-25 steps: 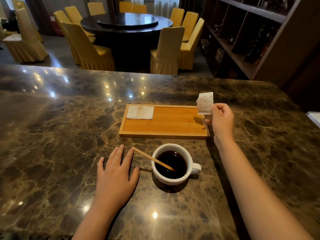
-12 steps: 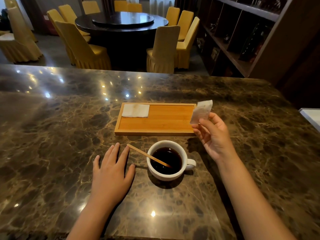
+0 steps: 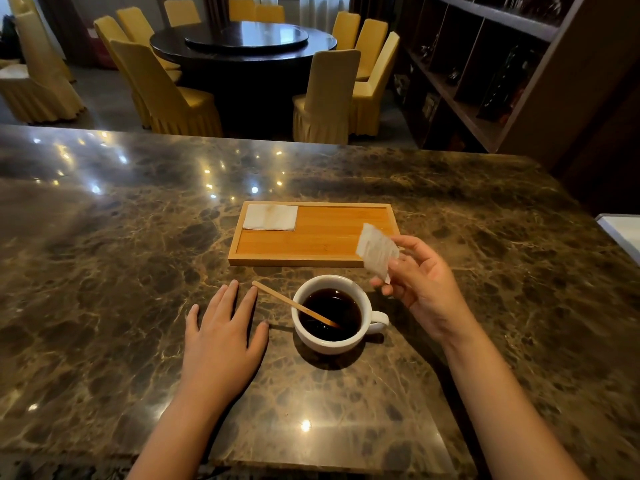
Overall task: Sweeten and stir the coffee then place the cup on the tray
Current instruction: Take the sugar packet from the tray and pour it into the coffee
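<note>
Now the right hand is pinching the sugar packet just up-right of the cup; the left hand is lying open-fingered.

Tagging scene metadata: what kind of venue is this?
Likely a restaurant or banquet room: a large round table with a turntable top, ringed by yellow-covered chairs; a display shelf along the wall; a polished marble counter in the foreground.
</note>
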Action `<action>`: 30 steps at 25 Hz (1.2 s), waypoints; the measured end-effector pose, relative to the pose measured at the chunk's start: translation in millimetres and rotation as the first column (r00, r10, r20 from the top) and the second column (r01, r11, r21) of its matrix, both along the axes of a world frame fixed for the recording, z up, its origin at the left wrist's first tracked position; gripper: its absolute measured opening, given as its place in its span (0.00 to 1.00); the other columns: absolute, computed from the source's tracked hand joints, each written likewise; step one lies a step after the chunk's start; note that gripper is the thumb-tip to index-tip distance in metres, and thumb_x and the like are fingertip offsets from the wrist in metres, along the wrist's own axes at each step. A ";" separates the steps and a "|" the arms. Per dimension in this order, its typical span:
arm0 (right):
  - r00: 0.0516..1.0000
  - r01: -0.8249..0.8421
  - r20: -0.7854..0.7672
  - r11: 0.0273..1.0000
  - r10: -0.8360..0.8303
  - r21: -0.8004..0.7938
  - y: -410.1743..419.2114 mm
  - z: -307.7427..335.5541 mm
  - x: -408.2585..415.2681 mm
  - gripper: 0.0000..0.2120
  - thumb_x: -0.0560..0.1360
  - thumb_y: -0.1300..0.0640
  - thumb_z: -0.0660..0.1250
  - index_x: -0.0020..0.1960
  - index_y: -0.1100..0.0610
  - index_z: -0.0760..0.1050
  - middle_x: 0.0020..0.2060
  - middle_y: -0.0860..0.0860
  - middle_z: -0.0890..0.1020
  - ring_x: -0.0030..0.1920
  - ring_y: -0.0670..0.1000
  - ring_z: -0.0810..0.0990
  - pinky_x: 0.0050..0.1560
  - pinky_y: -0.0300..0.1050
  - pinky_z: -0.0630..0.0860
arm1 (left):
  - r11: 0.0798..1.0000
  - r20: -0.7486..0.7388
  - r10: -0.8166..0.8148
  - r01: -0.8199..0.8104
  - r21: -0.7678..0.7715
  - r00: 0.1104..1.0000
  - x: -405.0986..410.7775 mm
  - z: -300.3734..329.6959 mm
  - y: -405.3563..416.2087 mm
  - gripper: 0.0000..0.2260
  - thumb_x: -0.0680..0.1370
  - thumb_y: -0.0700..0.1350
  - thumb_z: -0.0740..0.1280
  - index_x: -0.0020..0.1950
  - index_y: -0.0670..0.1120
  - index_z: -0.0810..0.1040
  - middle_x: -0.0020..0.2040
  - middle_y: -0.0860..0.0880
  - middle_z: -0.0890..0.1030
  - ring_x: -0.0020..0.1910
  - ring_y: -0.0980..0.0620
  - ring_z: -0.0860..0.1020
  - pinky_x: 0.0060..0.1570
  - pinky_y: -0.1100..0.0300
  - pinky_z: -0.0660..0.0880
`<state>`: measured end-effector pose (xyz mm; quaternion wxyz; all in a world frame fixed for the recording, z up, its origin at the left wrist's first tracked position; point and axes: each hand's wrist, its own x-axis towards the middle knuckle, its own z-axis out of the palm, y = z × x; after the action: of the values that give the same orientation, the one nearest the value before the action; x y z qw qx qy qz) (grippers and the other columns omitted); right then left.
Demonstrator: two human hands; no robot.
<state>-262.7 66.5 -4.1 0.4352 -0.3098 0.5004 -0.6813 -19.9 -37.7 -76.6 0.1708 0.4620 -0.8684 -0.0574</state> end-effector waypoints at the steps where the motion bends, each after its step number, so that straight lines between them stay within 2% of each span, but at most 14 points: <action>1: 0.997 -0.015 -0.071 1.000 0.016 0.019 1.3 0.1 0.6 0.13 0.72 0.67 0.63 0.53 0.54 0.74 0.48 0.57 0.80 0.34 0.49 0.83 0.31 0.35 0.79 | 1.000 0.002 0.000 0.000 -0.001 1.000 0.1 -0.4 -0.3 0.28 0.73 0.59 0.48 0.69 0.49 0.63 0.71 0.44 0.62 0.70 0.49 0.56 0.66 0.41 0.50; 4: 0.960 -0.018 -0.277 0.997 0.037 0.072 4.1 2.0 2.2 0.12 0.74 0.67 0.64 0.53 0.53 0.75 0.51 0.56 0.80 0.38 0.48 0.83 0.33 0.35 0.78 | 1.000 0.007 0.003 -0.003 0.000 1.000 0.7 -1.8 -0.5 0.26 0.74 0.58 0.50 0.70 0.49 0.62 0.71 0.44 0.62 0.70 0.50 0.55 0.66 0.41 0.50; 8: 0.910 -0.028 -0.413 0.999 0.039 0.032 5.3 9.8 6.7 0.13 0.74 0.67 0.64 0.53 0.53 0.74 0.50 0.54 0.80 0.41 0.47 0.84 0.34 0.35 0.79 | 1.000 -0.002 -0.002 0.002 0.003 1.000 0.5 -1.4 -0.3 0.25 0.74 0.57 0.52 0.69 0.49 0.63 0.71 0.44 0.62 0.70 0.50 0.56 0.66 0.41 0.50; 11: 0.775 -0.007 -0.632 0.999 0.026 0.033 4.8 12.1 7.1 0.15 0.74 0.65 0.66 0.54 0.47 0.74 0.51 0.49 0.79 0.46 0.51 0.83 0.41 0.45 0.82 | 1.000 -0.004 -0.005 0.005 0.005 1.000 0.4 -1.4 -0.7 0.25 0.74 0.57 0.52 0.69 0.49 0.63 0.71 0.44 0.62 0.70 0.50 0.56 0.66 0.41 0.50; 13: 0.674 -0.019 -0.738 1.000 0.028 0.020 4.4 13.1 6.8 0.17 0.74 0.63 0.67 0.55 0.44 0.73 0.51 0.43 0.78 0.46 0.51 0.81 0.43 0.48 0.81 | 1.000 -0.004 -0.004 0.004 -0.001 1.000 0.2 -1.7 -0.9 0.25 0.74 0.57 0.52 0.69 0.49 0.63 0.71 0.44 0.63 0.70 0.49 0.56 0.66 0.40 0.50; 17: 0.532 -0.044 -0.846 0.999 0.022 -0.001 2.8 11.9 6.9 0.17 0.73 0.62 0.67 0.58 0.46 0.72 0.50 0.36 0.76 0.44 0.46 0.79 0.41 0.42 0.79 | 1.000 -0.005 -0.007 0.007 -0.004 1.000 0.4 -1.7 -0.8 0.27 0.74 0.59 0.49 0.69 0.49 0.64 0.71 0.43 0.63 0.70 0.49 0.57 0.65 0.40 0.50; 20: 0.489 -0.038 -0.872 0.999 0.018 -0.001 1.9 9.6 6.9 0.18 0.73 0.62 0.67 0.58 0.46 0.72 0.50 0.36 0.76 0.44 0.46 0.78 0.41 0.38 0.78 | 1.000 -0.003 -0.004 0.004 0.001 1.000 1.0 -1.5 -0.3 0.25 0.74 0.57 0.52 0.69 0.49 0.63 0.71 0.44 0.62 0.70 0.49 0.56 0.66 0.40 0.50; 22: 0.545 -0.015 -0.838 1.000 0.009 0.002 1.8 7.2 7.9 0.17 0.73 0.63 0.67 0.56 0.45 0.73 0.50 0.38 0.77 0.44 0.46 0.79 0.41 0.38 0.78 | 1.000 -0.009 -0.004 0.004 0.005 1.000 0.8 -1.5 -0.6 0.25 0.74 0.57 0.53 0.69 0.49 0.63 0.71 0.44 0.62 0.70 0.49 0.56 0.66 0.40 0.50; 24: 0.731 -0.003 -0.682 1.000 0.002 0.000 1.4 4.4 10.2 0.17 0.74 0.66 0.65 0.55 0.45 0.73 0.50 0.44 0.78 0.46 0.47 0.81 0.40 0.38 0.80 | 1.000 -0.013 -0.004 0.004 0.007 1.000 0.5 -1.2 -1.1 0.25 0.74 0.57 0.53 0.69 0.49 0.63 0.71 0.44 0.62 0.70 0.49 0.56 0.66 0.40 0.50; 26: 0.872 -0.011 -0.490 1.000 0.003 -0.014 0.7 1.2 13.1 0.17 0.74 0.69 0.63 0.55 0.49 0.73 0.49 0.49 0.78 0.47 0.44 0.82 0.39 0.37 0.81 | 1.000 -0.014 -0.004 0.004 0.006 1.000 0.6 -0.9 -1.1 0.25 0.74 0.57 0.53 0.69 0.49 0.63 0.71 0.44 0.62 0.70 0.49 0.56 0.66 0.40 0.50; 28: 0.930 0.009 -0.366 0.999 -0.021 -0.033 2.8 -1.3 13.9 0.19 0.73 0.70 0.63 0.58 0.50 0.71 0.46 0.50 0.80 0.46 0.44 0.83 0.38 0.38 0.81 | 1.000 -0.015 -0.006 0.006 0.003 1.000 0.8 -0.5 -0.7 0.25 0.74 0.57 0.52 0.69 0.49 0.63 0.71 0.44 0.62 0.70 0.49 0.56 0.66 0.41 0.49; 29: 0.930 0.025 -0.366 0.999 -0.037 -0.039 4.7 -1.7 14.4 0.20 0.73 0.69 0.64 0.58 0.49 0.71 0.45 0.50 0.81 0.45 0.45 0.83 0.40 0.40 0.82 | 1.000 -0.013 -0.008 0.008 0.001 1.000 0.9 -0.4 -0.5 0.26 0.74 0.58 0.51 0.69 0.49 0.63 0.71 0.44 0.62 0.70 0.50 0.56 0.66 0.41 0.49; 30: 0.901 0.037 -0.432 0.999 -0.050 -0.039 6.1 -1.6 14.9 0.21 0.73 0.68 0.66 0.58 0.47 0.72 0.44 0.49 0.81 0.45 0.46 0.82 0.42 0.43 0.82 | 1.000 -0.012 -0.008 0.008 0.000 1.000 1.0 -0.5 -0.2 0.26 0.74 0.58 0.51 0.69 0.49 0.63 0.71 0.44 0.62 0.70 0.50 0.56 0.66 0.41 0.49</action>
<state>-247.8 72.6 -5.7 0.2933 -0.4483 0.5812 -0.6126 -18.9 -37.9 -77.1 0.1756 0.4583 -0.8692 -0.0608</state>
